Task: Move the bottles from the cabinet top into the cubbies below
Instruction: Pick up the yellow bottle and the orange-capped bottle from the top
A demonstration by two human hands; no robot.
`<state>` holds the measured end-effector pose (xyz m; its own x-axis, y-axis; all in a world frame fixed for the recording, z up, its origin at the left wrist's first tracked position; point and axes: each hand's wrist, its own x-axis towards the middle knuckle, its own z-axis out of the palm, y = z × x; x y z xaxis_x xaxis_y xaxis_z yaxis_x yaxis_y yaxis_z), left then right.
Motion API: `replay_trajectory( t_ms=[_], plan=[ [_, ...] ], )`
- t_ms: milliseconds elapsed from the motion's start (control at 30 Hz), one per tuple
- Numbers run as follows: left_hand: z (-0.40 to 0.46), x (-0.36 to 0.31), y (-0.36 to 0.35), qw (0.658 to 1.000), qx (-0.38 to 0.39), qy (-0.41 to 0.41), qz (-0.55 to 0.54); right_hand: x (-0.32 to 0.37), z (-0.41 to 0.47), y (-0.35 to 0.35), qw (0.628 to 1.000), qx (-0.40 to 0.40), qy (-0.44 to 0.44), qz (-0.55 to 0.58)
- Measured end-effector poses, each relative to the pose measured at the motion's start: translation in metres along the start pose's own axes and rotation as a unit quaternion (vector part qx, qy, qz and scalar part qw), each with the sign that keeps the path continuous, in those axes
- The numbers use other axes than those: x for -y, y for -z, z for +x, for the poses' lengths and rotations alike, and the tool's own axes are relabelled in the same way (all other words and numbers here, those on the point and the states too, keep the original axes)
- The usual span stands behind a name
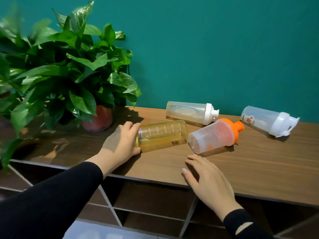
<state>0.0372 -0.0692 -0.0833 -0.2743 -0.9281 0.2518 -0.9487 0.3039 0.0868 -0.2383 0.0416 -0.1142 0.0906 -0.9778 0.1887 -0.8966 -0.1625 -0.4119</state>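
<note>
Fingers (pixel 136 126) of left hand (pixel 119 144) clasp yellow bottle (pixel 162 135).

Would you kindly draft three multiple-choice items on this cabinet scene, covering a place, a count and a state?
1. Where is the potted green plant?
A. at the left end of the wooden cabinet top
B. inside a cubby
C. at its right end

2. How many plastic bottles are on top?
A. two
B. four
C. six

3. How is the amber transparent bottle placed?
A. upright
B. hanging
C. lying on its side

Answers: 1 A, its pot stands left of every bottle. 2 B, the amber one, the white-capped clear bottle, the orange-capped bottle and the frosted shaker bottle. 3 C, the left hand grips its end.
</note>
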Motion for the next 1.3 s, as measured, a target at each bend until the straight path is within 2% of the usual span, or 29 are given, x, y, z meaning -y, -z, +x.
replay_trajectory(
  t_ms=[67,133,200,267,333,433,500,567,667,733,767,800,833,867,900,933,967,1000,1033,1067,1100,1133,1167,1233,1267,1300],
  plan=[
    [-0.024,0.009,0.015,0.999,-0.024,-0.012,0.020,0.002,-0.003,0.003,0.997,-0.026,0.008,0.071],
    [-0.045,0.013,0.035,0.994,-0.054,-0.029,0.091,0.011,-0.004,0.010,0.988,-0.071,0.030,0.135],
    [-0.060,0.013,0.056,0.988,-0.057,-0.040,0.138,0.033,-0.002,0.018,0.981,-0.100,0.079,0.149],
    [-0.074,0.009,0.074,0.984,-0.057,-0.069,0.156,0.057,0.002,0.025,0.981,-0.071,0.125,0.130],
    [-0.088,0.003,0.092,0.976,-0.054,-0.113,0.176,0.079,0.007,0.029,0.987,-0.017,0.148,0.057],
    [-0.106,-0.007,0.118,0.957,-0.053,-0.186,0.217,0.101,0.004,0.039,0.990,0.015,0.140,-0.029],
    [-0.118,-0.012,0.127,0.942,-0.082,-0.241,0.218,0.111,-0.007,0.043,0.990,0.029,0.136,0.001],
    [-0.130,-0.013,0.127,0.926,-0.125,-0.288,0.212,0.117,-0.026,0.039,0.988,0.052,0.117,0.090],
    [-0.157,0.002,0.110,0.933,-0.178,-0.296,0.097,0.112,-0.067,0.019,0.978,0.065,0.039,0.196],
    [-0.194,0.009,0.087,0.944,-0.190,-0.267,-0.045,0.109,-0.093,0.000,0.966,0.080,-0.008,0.246],
    [-0.216,0.010,0.069,0.948,-0.185,-0.228,-0.121,0.109,-0.103,-0.012,0.963,0.100,-0.028,0.247],
    [-0.234,0.005,0.053,0.950,-0.165,-0.161,-0.210,0.107,-0.109,-0.025,0.961,0.128,-0.052,0.238],
    [-0.249,-0.004,0.041,0.945,-0.130,-0.061,-0.293,0.106,-0.116,-0.034,0.958,0.157,-0.070,0.230],
    [-0.259,-0.016,0.028,0.915,-0.069,0.051,-0.395,0.105,-0.121,-0.045,0.956,0.159,-0.068,0.237],
    [-0.265,-0.027,0.013,0.869,0.001,0.153,-0.471,0.109,-0.124,-0.052,0.955,0.165,-0.070,0.237],
    [-0.265,-0.042,0.001,0.817,0.079,0.217,-0.529,0.103,-0.126,-0.056,0.951,0.178,-0.067,0.244],
    [-0.264,-0.051,-0.014,0.783,0.106,0.240,-0.563,0.100,-0.125,-0.070,0.947,0.190,-0.074,0.249],
    [-0.255,-0.061,-0.019,0.769,0.102,0.265,-0.573,0.091,-0.124,-0.095,0.940,0.206,-0.082,0.258],
    [-0.244,-0.073,-0.020,0.766,0.095,0.287,-0.568,0.054,-0.128,-0.154,0.945,0.228,-0.087,0.217],
    [-0.233,-0.081,-0.019,0.764,0.097,0.286,-0.570,0.031,-0.126,-0.230,0.953,0.184,-0.089,0.221],
    [-0.224,-0.082,-0.023,0.768,0.133,0.269,-0.566,0.015,-0.119,-0.282,0.964,0.123,-0.079,0.220],
    [-0.212,-0.084,-0.026,0.760,0.179,0.265,-0.565,0.007,-0.112,-0.303,0.967,0.091,-0.073,0.227],
    [-0.200,-0.081,-0.034,0.758,0.190,0.276,-0.559,0.007,-0.106,-0.294,0.964,0.100,-0.074,0.234],
    [-0.186,-0.062,-0.060,0.772,0.104,0.309,-0.546,0.052,-0.084,-0.204,0.938,0.200,-0.052,0.278],
    [-0.185,-0.048,-0.075,0.782,0.095,0.315,-0.530,0.070,-0.066,-0.163,0.942,0.187,-0.087,0.265],
    [-0.187,-0.035,-0.090,0.787,0.095,0.315,-0.522,0.073,-0.061,-0.151,0.935,0.191,-0.111,0.276]
  ],
)
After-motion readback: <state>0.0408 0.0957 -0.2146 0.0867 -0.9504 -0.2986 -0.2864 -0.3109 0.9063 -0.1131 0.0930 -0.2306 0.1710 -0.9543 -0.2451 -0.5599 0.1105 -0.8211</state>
